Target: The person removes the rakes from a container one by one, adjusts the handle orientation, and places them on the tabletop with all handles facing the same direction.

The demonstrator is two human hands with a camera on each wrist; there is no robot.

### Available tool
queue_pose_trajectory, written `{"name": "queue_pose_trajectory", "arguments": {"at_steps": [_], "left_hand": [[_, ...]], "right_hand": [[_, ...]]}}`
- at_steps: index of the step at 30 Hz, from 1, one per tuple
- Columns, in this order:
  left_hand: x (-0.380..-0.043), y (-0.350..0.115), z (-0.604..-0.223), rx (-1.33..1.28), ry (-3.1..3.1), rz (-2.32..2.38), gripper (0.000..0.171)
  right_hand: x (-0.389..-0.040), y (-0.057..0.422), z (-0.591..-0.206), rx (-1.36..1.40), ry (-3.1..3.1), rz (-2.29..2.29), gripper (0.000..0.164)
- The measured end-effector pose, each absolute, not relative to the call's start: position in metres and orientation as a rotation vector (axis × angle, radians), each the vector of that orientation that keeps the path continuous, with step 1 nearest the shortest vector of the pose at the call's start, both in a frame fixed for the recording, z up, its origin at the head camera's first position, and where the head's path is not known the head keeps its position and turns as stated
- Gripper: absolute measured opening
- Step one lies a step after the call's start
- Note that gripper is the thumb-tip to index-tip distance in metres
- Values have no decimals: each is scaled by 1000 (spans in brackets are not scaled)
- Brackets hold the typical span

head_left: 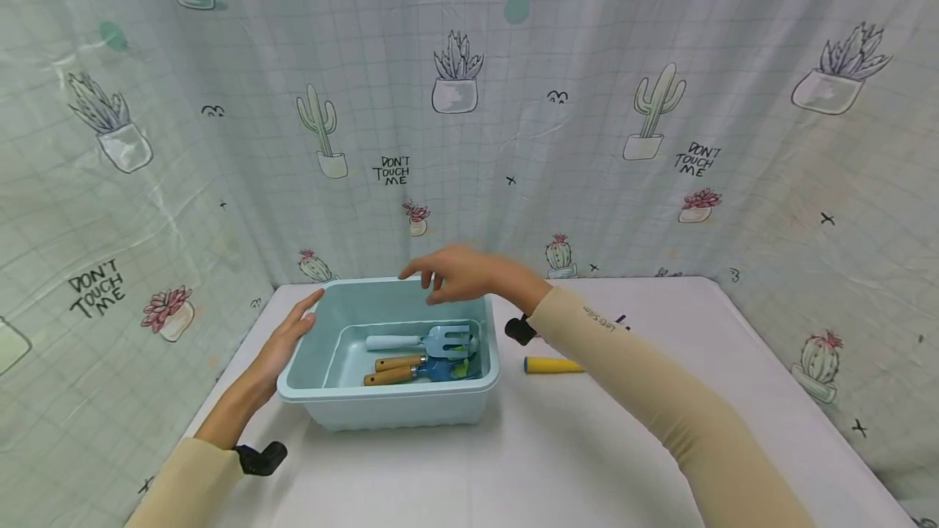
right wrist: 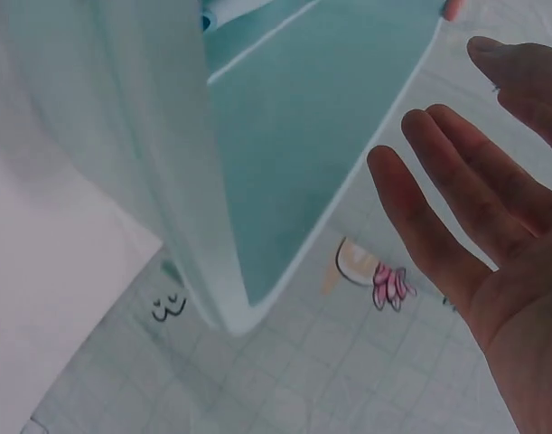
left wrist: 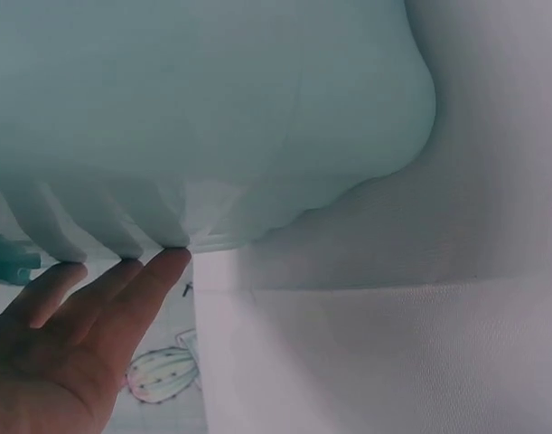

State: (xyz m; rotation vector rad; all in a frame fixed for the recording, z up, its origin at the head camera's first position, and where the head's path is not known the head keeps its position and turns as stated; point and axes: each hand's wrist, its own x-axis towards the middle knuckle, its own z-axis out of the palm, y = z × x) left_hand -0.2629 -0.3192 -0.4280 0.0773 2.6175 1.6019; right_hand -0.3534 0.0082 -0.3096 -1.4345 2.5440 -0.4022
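Observation:
A light blue plastic tub (head_left: pixel 396 406) stands on the white table. Inside it lie a pale blue hand fork (head_left: pixel 444 341) and two garden tools with wooden handles (head_left: pixel 390 376), their blue ends overlapping at the right. My left hand (head_left: pixel 284 341) is at the tub's left side; in the left wrist view its extended fingertips (left wrist: pixel 173 258) touch the ribbed outer wall. Over the tub's back right rim hovers my right hand (head_left: pixel 458 274), loosely bent and holding nothing. The right wrist view shows that hand's spread fingers (right wrist: pixel 429 231) apart from the tub's wall (right wrist: pixel 303 172).
Right of the tub, a yellow handle (head_left: pixel 552 365) lies on the table (head_left: pixel 587 455), partly hidden by my right forearm. Dark tips (head_left: pixel 621 319) of something show behind the sleeve. A curtain (head_left: pixel 469 145) printed with cacti surrounds the table's back and sides.

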Motion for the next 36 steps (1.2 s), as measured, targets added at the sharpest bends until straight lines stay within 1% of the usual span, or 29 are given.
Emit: {"name": "queue_pose_trajectory", "arguments": {"at_steps": [9, 14, 25, 36], "left_hand": [[-266, -319, -431, 76, 2611, 1617, 62], [-267, -318, -431, 58, 2602, 1615, 60], [-267, -321, -428, 46, 2595, 1617, 61], [-266, -320, -427, 34, 2577, 1630, 61]], "right_hand": [[-357, -27, -326, -1358, 2479, -448, 55], [-364, -43, -341, -1321, 2447, -475, 54], [-376, -64, -372, -1225, 2362, -557, 49], [-377, -77, -395, -1150, 2356, -519, 53]]}}
